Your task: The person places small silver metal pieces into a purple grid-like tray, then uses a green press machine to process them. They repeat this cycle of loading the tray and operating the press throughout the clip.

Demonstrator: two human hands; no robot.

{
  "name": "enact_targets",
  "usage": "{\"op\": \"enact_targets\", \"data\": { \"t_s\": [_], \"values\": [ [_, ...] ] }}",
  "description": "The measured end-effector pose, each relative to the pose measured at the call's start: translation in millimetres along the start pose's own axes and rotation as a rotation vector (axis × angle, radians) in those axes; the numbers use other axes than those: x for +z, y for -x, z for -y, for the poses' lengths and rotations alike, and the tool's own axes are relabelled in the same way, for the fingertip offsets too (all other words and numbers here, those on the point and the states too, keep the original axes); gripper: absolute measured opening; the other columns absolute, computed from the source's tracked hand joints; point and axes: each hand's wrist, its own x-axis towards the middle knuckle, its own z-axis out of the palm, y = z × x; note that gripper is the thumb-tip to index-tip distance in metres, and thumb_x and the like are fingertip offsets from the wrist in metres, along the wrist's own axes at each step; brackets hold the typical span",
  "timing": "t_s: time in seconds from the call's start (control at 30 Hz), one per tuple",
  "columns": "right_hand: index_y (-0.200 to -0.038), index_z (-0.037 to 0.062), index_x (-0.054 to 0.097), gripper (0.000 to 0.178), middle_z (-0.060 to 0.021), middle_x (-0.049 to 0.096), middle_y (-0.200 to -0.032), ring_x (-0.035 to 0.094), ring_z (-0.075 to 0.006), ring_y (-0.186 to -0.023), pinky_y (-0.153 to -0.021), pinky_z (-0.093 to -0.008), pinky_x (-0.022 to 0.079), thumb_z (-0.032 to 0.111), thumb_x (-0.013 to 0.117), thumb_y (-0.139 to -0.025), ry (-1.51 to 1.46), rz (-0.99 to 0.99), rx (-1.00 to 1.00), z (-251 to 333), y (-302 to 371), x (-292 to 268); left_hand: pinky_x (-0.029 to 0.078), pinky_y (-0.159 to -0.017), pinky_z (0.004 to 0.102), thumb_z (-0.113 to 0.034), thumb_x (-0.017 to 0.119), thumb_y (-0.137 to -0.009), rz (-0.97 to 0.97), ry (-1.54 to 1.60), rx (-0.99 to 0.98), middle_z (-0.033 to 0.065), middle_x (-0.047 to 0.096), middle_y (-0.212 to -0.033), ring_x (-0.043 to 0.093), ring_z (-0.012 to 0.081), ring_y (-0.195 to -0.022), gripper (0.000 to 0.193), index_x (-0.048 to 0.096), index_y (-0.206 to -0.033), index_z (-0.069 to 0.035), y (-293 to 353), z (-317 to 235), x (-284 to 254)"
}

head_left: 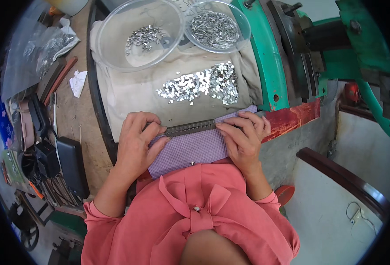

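A dark metal bar [190, 128] with a row of small slots along it lies level between my hands, over a purple checked cloth [190, 150]. My left hand [137, 139] pinches its left end between thumb and fingers. At the other end, the fingertips of my right hand [243, 137] grip the bar, with the outer fingers lifted and bent. Just beyond the bar, many small shiny metal pieces [203, 82] are spread on a beige cloth [128, 95]. What sits inside the slots is too small to tell.
Two clear plastic tubs stand behind: a large one [102, 44] with some metal pieces, a smaller one [249, 33] with many. A green machine [265, 53] stands at right. On the left lie a black case [72, 165], a toothbrush [53, 106] and plastic bags [31, 53].
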Motion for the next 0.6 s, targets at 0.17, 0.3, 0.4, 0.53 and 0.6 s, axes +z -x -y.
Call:
{"op": "enact_targets", "data": {
  "t_s": [0.17, 0.3, 0.4, 0.53, 0.6],
  "values": [
    [-0.094, 0.0185, 0.078, 0.02, 0.0039, 0.068, -0.098, 0.059, -0.0212, -0.105, -0.099, -0.0405, 0.033, 0.013, 0.08, -0.075, -0.081, -0.014, 0.001, -2.1, -11.0, -8.4, 0.047, -0.085, 0.0406, -0.01, 0.082, -0.068, 0.001, 0.027, -0.01, 0.0089, 0.061, -0.105, 0.055, 0.0313, -0.101, 0.029, 0.068, -0.093, -0.005, 0.0, 2.1, -0.5],
    [-0.093, 0.0133, 0.077, 0.022, 0.0001, 0.067, -0.097, 0.06, -0.023, -0.1, -0.089, -0.0377, 0.04, 0.008, 0.081, -0.072, -0.182, -0.009, -0.029, -0.1, -29.1, -8.0, 0.046, -0.087, 0.0412, -0.011, 0.083, -0.069, 0.01, 0.048, -0.008, 0.0088, 0.061, -0.106, 0.055, 0.0314, -0.102, 0.029, 0.068, -0.093, -0.005, -0.3, 3.6, -0.8],
    [-0.092, 0.0111, 0.077, 0.023, -0.0015, 0.066, -0.095, 0.06, -0.0236, -0.097, -0.082, -0.0358, 0.042, 0.006, 0.082, -0.07, -0.246, 0.038, -0.068, -2.7, -44.7, -4.0, 0.046, -0.087, 0.0412, -0.011, 0.083, -0.069, 0.017, 0.056, -0.003, 0.0089, 0.061, -0.107, 0.055, 0.0314, -0.102, 0.03, 0.068, -0.094, -0.006, -0.7, 4.1, -1.7],
    [-0.09, 0.0106, 0.074, 0.019, -0.0015, 0.064, -0.093, 0.059, -0.0242, -0.091, -0.078, -0.037, 0.042, 0.007, 0.081, -0.073, -0.181, 0.163, -0.143, 3.8, -68.2, 1.7, 0.046, -0.088, 0.041, -0.011, 0.083, -0.069, 0.018, 0.076, -0.009, 0.0089, 0.061, -0.107, 0.055, 0.0316, -0.103, 0.031, 0.069, -0.097, -0.006, -1.0, 4.5, -3.1],
    [-0.089, 0.0104, 0.074, 0.016, -0.0012, 0.063, -0.092, 0.058, -0.0247, -0.09, -0.079, -0.0381, 0.042, 0.009, 0.081, -0.075, -0.17, 0.195, -0.15, 7.3, -73.4, 6.7, 0.046, -0.088, 0.0409, -0.011, 0.083, -0.07, 0.019, 0.099, -0.01, 0.0091, 0.061, -0.108, 0.055, 0.0318, -0.103, 0.032, 0.068, -0.098, -0.006, -1.4, 5.3, -3.6]
  ]
}}
